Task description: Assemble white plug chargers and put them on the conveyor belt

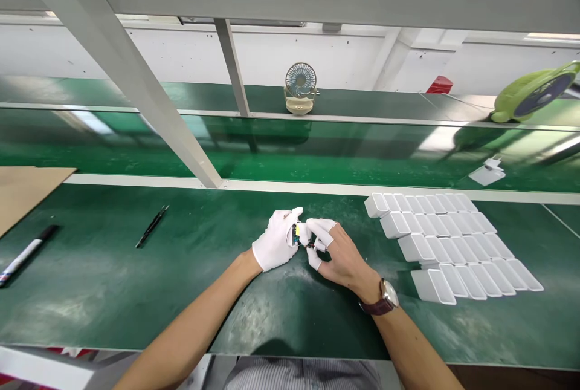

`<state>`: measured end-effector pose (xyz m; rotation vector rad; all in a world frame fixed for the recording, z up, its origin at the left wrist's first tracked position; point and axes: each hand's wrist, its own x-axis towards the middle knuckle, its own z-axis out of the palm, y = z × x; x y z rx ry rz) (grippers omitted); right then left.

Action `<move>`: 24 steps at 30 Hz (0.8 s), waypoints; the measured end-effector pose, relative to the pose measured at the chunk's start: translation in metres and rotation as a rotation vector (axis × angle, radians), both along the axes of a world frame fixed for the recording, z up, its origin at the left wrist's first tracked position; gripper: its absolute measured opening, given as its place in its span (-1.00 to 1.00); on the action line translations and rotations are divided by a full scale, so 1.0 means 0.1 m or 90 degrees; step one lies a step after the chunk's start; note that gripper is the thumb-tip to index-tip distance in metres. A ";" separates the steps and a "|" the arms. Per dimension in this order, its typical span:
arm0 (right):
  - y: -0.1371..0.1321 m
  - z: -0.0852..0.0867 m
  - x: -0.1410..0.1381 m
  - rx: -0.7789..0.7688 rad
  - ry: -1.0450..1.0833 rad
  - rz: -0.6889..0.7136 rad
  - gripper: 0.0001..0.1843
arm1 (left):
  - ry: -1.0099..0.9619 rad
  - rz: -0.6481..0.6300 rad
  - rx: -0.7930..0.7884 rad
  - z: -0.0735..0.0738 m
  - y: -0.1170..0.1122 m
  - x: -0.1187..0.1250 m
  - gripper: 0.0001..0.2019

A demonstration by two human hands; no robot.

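Note:
My left hand [277,240], in a white glove, and my right hand [336,255], with white finger cots and a brown wristwatch, meet over the green bench. Between their fingertips they hold a small electronic part [299,234] with yellow and dark bits and thin wires. Both hands pinch it just above the mat. Much of the part is hidden by the fingers.
Several rows of white plastic housings [448,242] lie to the right of my hands. Black tweezers [152,226] and a marker pen [27,253] lie to the left, beside a cardboard sheet [22,190]. A small beige fan [299,89] and a green fan [532,95] stand beyond the conveyor belt [290,151].

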<state>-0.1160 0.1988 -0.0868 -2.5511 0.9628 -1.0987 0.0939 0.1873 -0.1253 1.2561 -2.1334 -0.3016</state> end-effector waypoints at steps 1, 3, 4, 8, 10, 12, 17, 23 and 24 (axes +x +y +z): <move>0.00 0.01 0.00 0.002 -0.002 -0.001 -0.16 | 0.001 -0.003 -0.011 -0.01 0.00 0.00 -0.17; 0.00 0.01 0.00 0.005 -0.003 -0.005 -0.16 | 0.002 -0.013 -0.028 -0.04 -0.02 0.00 -0.16; 0.00 0.02 0.00 0.005 -0.003 -0.006 -0.16 | 0.000 -0.016 -0.030 -0.05 -0.03 0.00 -0.16; 0.00 0.01 0.00 -0.012 -0.005 -0.009 -0.16 | -0.003 -0.017 -0.026 -0.07 -0.05 0.00 -0.17; 0.01 0.01 0.00 -0.018 -0.003 -0.012 -0.15 | -0.001 -0.015 -0.034 -0.07 -0.05 -0.01 -0.17; 0.01 0.00 0.00 -0.020 0.004 -0.011 -0.15 | 0.003 -0.012 -0.042 -0.05 -0.04 -0.02 -0.17; 0.03 -0.02 0.00 -0.023 0.004 -0.001 -0.17 | 0.005 0.005 -0.007 -0.03 -0.01 -0.04 -0.18; 0.04 -0.04 -0.02 0.014 -0.004 -0.014 -0.23 | 0.004 0.000 0.003 -0.06 0.00 -0.04 -0.15; 0.04 -0.04 -0.02 0.015 -0.004 -0.013 -0.24 | 0.001 0.001 0.002 -0.06 0.00 -0.04 -0.17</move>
